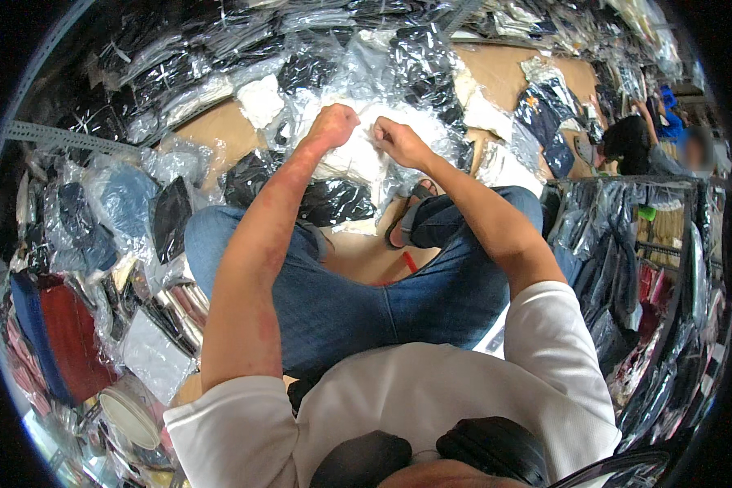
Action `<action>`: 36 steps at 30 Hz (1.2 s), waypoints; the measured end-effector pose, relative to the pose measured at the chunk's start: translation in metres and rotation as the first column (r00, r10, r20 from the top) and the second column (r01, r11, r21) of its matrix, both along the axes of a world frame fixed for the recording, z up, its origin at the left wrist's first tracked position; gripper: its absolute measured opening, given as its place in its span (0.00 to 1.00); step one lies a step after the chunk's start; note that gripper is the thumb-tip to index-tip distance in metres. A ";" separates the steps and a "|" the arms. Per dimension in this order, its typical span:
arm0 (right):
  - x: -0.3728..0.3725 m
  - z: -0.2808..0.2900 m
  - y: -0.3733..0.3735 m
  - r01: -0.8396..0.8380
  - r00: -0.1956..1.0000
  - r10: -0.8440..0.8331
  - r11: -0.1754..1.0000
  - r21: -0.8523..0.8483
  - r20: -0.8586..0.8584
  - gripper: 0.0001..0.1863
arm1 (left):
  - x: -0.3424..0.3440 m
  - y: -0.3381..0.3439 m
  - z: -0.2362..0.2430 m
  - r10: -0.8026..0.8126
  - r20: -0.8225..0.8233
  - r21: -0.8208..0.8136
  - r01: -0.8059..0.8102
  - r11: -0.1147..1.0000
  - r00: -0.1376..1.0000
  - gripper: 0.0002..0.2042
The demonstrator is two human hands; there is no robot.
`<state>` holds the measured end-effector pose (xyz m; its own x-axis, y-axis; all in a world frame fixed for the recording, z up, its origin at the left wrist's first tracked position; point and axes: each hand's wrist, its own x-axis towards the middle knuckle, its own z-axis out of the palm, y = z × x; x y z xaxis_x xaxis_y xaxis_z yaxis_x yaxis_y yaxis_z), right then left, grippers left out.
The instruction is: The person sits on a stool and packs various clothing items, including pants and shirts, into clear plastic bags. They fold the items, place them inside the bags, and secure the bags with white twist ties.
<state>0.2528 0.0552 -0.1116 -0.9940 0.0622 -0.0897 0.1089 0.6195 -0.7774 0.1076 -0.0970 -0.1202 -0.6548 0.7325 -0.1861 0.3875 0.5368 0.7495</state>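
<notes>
My left hand (333, 127) is closed in a fist, and my right hand (402, 141) is closed in a pinch a short way to its right. Both are over a white garment (351, 165) with clear plastic around it, between my feet and the far pile. What the fingers hold, if anything, is too small to make out. Just nearer to me, a black garment in clear plastic (335, 200) lies on the floor. Another dark bagged garment (421, 63) lies beyond my hands.
Shelves of bagged clothes (211, 41) line the far side. Plastic-wrapped garments (122, 191) are heaped on my left, with a round white container (130, 416) nearer. A rack of dark clothes (606, 260) stands on my right. Another person (667, 150) is at the far right.
</notes>
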 end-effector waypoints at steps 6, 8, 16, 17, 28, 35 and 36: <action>-0.006 -0.003 -0.006 -0.129 0.992 0.129 0.983 0.134 0.011 0.09 | 0.007 0.009 0.031 -0.083 -0.411 -0.199 -0.001 0.980 0.908 0.14; -0.005 -0.010 -0.007 -0.204 0.973 0.226 0.938 0.282 -0.048 0.15 | 0.008 0.011 0.036 -0.031 -0.312 -0.213 -0.038 0.976 0.950 0.13; -0.020 -0.047 -0.010 -0.170 0.963 0.241 0.893 0.418 -0.124 0.08 | 0.015 -0.005 0.031 0.120 -0.244 -0.276 -0.188 0.942 0.962 0.14; -0.023 -0.053 -0.009 -0.159 0.968 0.225 0.891 0.425 -0.110 0.07 | 0.019 -0.011 0.032 0.093 -0.231 -0.293 -0.161 0.942 0.968 0.14; -0.023 -0.029 0.000 -0.077 0.996 0.062 0.965 0.251 0.067 0.11 | 0.020 -0.002 -0.017 0.149 0.380 0.137 -0.215 0.967 0.913 0.12; -0.028 0.017 0.025 -0.238 0.956 0.286 0.881 0.408 -0.060 0.06 | 0.016 0.003 -0.026 0.114 0.320 0.102 -0.154 0.983 0.941 0.10; -0.026 0.018 0.027 -0.252 0.924 0.348 0.868 0.428 -0.160 0.05 | 0.019 0.004 -0.023 0.064 0.184 0.059 -0.076 0.995 0.981 0.11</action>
<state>0.2264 0.0824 -0.0940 -0.9599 -0.2596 0.1058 -0.2792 0.8517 -0.4435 0.1263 -0.0928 -0.1430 -0.6647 0.7006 -0.2595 0.2052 0.5052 0.8383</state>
